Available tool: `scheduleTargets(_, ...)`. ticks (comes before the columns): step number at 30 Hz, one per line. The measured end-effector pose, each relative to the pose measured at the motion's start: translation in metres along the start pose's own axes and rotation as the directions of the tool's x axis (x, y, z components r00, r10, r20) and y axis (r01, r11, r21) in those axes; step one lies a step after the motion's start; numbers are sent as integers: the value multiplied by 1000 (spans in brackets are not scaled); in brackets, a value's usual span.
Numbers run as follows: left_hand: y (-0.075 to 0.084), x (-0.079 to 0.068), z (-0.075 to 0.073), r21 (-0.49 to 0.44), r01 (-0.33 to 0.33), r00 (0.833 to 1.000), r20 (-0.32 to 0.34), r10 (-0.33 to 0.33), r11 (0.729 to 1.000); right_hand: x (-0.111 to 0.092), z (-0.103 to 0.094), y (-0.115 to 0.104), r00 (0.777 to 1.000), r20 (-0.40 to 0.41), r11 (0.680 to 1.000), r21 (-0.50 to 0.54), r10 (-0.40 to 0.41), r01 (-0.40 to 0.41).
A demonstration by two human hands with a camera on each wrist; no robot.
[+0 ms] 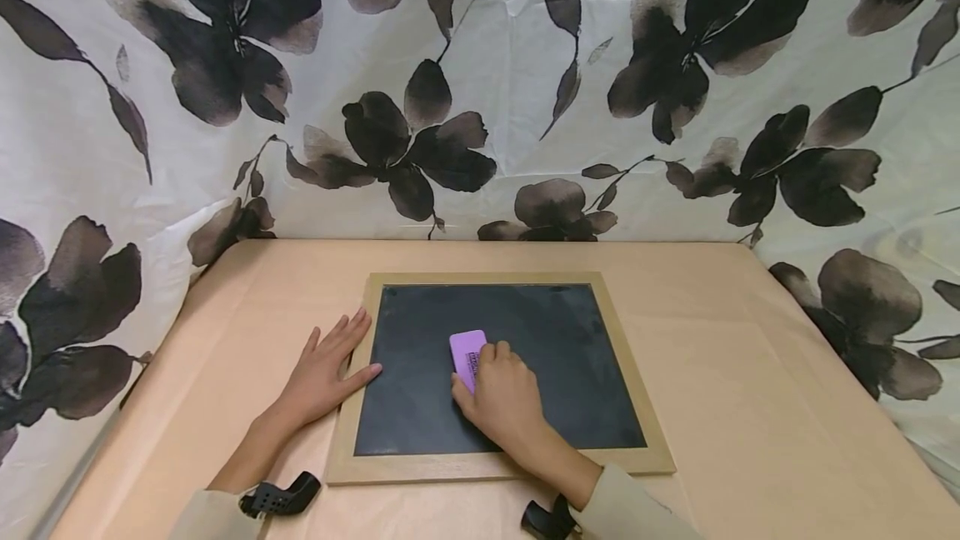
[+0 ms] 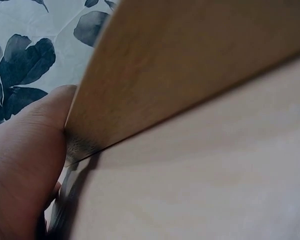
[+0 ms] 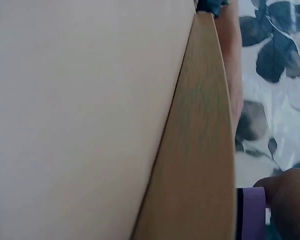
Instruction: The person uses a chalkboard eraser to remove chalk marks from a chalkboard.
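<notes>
A chalkboard (image 1: 555, 365) in a pale wooden frame lies flat on the table. Near the middle of its dark surface, my right hand (image 1: 504, 397) grips a purple board eraser (image 1: 467, 350) with dark print on top. The same eraser (image 3: 252, 214) shows in the right wrist view, past the frame's side, with a dark layer along one face. My left hand (image 1: 322, 373) rests at the board's left edge, fingers spread, the thumb lying across the wooden frame. In the left wrist view, part of the left hand (image 2: 27, 155) is against the frame's edge.
The table (image 1: 750, 373) has a pale tan covering and reaches back to a white curtain (image 1: 517, 48) with dark flowers. Black wrist devices sit on both wrists, the left device (image 1: 281, 497) close to the board's front left corner.
</notes>
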State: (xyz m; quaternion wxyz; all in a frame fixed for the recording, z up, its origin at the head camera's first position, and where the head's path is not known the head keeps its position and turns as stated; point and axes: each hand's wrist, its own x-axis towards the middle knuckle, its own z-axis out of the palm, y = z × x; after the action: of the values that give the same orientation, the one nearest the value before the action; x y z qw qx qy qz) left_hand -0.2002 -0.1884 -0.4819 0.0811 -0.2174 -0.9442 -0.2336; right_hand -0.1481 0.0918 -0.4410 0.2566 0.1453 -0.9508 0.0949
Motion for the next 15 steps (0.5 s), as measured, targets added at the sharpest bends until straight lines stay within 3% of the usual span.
scheduleTargets(6, -1, 1, -1, 6, -4, 1000, -8, 4, 1000, 11, -1, -25, 985, 131, 993, 57, -109, 102)
scheduleTargets(11, -1, 0, -1, 9, -3, 1000, -11, 3, 1000, 15, -6, -32, 945, 254, 977, 109, -205, 183)
scheduleTargets(15, -1, 0, 1, -1, -10, 1000, -14, 10, 1000, 14, -10, -27, 906, 306, 954, 161, -293, 254)
